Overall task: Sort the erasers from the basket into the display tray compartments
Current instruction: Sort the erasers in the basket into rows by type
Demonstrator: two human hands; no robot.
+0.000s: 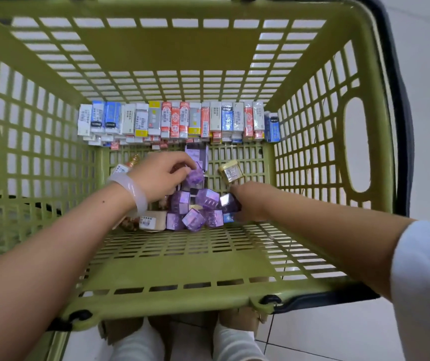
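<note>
A green basket (52, 178) is seen from above, with both arms reaching down into it. Along its far wall a row of boxed erasers (175, 121) is stacked, in white, blue, orange and yellow wrappers, with more packs lying below them. Near the middle of the basket floor a heap of purple cubes (198, 207) is piled.

The left hand (159, 175), with a pale bangle (133, 191) on its wrist, is placed over the top of the heap; its fingers (182, 162) are curled round one purple cube (195, 175), which is gripped between thumb and fingertips. The right hand (247, 201) is lowered at the right edge of the heap, touching it. Its fingers are hidden under the hand, so whether anything is held cannot be told.

A small yellow-lidded box (231, 171) lies on the floor just beyond the right hand. A beige pack (152, 221) with a barcode label lies at the left foot of the heap. A white sleeve (427, 282) covers the right upper arm. No display tray is in view.
</note>
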